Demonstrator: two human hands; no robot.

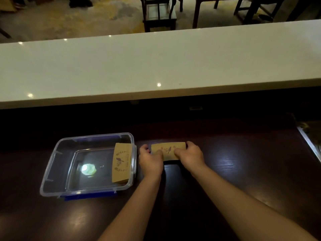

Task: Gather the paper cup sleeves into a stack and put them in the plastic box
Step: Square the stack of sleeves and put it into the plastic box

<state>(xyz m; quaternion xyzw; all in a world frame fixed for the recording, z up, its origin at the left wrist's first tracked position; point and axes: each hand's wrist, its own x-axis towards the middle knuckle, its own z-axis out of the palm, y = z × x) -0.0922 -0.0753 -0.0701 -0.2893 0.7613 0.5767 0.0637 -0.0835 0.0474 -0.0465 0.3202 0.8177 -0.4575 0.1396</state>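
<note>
Kraft sleeve stack (168, 150) pinched between left hand (150, 158) and right hand (189, 154), beside plastic box (52, 164); loose squeeze risks fanning mid-transfer.

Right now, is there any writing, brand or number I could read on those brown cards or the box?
None can be read.
Sleeve stack in the plastic box: the sleeve stack shows a bird and leaf wreath with small lettering, too blurred to read.
Sleeves held by the left hand and right hand: the held sleeves show printed birds and leaves, no legible words.
Plastic box: no label visible.
</note>
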